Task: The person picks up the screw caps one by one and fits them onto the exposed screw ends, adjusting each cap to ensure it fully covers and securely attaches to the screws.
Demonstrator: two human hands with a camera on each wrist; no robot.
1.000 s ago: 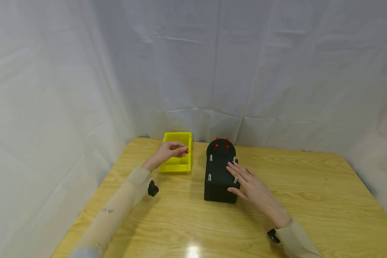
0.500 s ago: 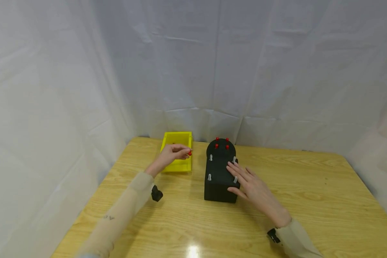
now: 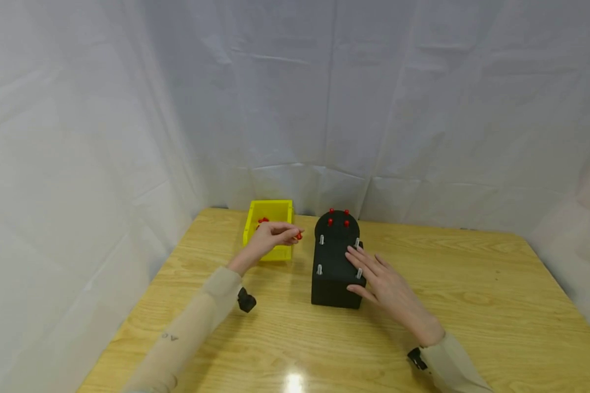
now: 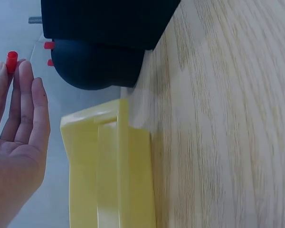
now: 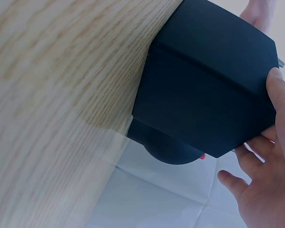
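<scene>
Pinching one red cap [image 3: 299,236] between yellow tray [image 3: 270,210] and black block [image 3: 335,273], the left hand [image 3: 270,236] keeps a narrow grip; the right hand [image 3: 383,281] lies flat on the block, grip wide. Three red caps [image 3: 337,219] and four silver studs [image 3: 319,269] stand there; bare worktop [image 3: 472,305] stretches rightward

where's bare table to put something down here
Widest bare wood lies right of the black block, out to the table edge, and along the near edge. Crowded: the gap between yellow tray and block, where the left hand holds a red peg.
</scene>
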